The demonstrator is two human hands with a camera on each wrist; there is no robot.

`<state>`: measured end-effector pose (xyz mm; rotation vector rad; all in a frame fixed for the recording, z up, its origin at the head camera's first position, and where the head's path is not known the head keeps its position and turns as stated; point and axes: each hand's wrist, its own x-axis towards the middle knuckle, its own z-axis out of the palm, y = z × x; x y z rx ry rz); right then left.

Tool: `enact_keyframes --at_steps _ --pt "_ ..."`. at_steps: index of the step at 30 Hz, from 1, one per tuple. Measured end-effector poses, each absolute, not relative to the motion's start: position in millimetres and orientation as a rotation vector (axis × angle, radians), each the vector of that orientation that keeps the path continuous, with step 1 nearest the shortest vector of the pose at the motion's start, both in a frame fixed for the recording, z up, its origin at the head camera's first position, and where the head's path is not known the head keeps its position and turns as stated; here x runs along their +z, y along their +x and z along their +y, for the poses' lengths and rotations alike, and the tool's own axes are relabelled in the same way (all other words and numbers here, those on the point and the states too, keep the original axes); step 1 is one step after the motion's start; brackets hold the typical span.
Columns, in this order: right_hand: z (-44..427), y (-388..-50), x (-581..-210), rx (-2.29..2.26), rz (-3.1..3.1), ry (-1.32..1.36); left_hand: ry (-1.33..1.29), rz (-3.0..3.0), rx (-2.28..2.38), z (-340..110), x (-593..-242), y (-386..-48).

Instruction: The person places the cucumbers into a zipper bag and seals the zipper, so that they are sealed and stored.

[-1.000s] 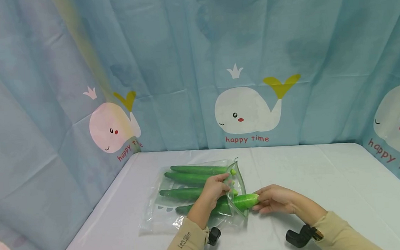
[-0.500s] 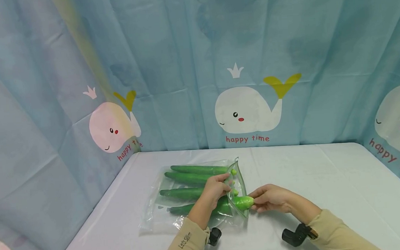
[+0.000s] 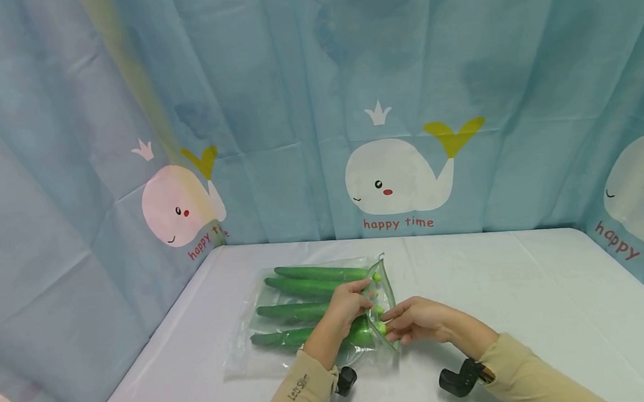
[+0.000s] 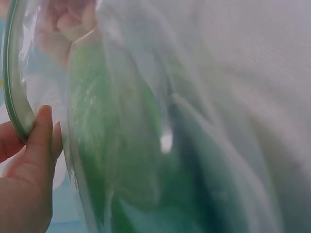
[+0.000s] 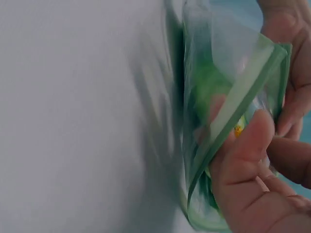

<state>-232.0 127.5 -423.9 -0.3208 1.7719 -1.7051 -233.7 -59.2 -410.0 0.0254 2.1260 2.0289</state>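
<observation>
A clear zip bag [image 3: 240, 362] with a green-edged mouth lies flat, holding several cucumbers side by side. My left hand [image 3: 347, 305] pinches the bag's mouth edge and lifts it; the left wrist view shows thumb and finger on the green zip strip [image 4: 10, 82]. The nearest cucumber [image 3: 278, 339] lies inside, its pale end at the opening. My right hand [image 3: 420, 320] holds that end, fingertips inside the bag's mouth. Up close in the right wrist view, the cucumber [image 5: 206, 87] shows through the plastic, partly hidden by my right thumb and fingers.
The bag rests on a white-covered table [image 3: 490, 276]. Behind and to the left hangs a blue curtain [image 3: 287, 185] printed with whales. A black wrist camera [image 3: 460, 378] sits at my right wrist, another black camera [image 3: 346, 380] at my left.
My right hand has moved left, and the nearest cucumber has slid deeper into the bag, its pale end now at the mouth. My left hand keeps its grip on the edge.
</observation>
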Motion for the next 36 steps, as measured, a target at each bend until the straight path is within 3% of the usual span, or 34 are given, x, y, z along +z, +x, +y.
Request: enact_keyframes --at_steps 11,19,27,36 --pt "123.8 -242.6 -426.7 -1.692 1.771 -0.306 0.024 2.148 1.985 -59.2 -407.3 -234.1" --pt "130.9 -289.7 -423.5 -1.904 2.032 0.111 0.049 2.256 1.825 -59.8 -399.2 -242.5" --pt "115.7 -338.3 -430.6 -1.886 1.968 0.138 0.207 2.232 1.654 -70.8 -387.6 -260.1" --pt "111.2 -354.8 -436.2 -1.917 2.046 0.194 0.229 2.519 1.632 -67.3 -382.9 -295.0"
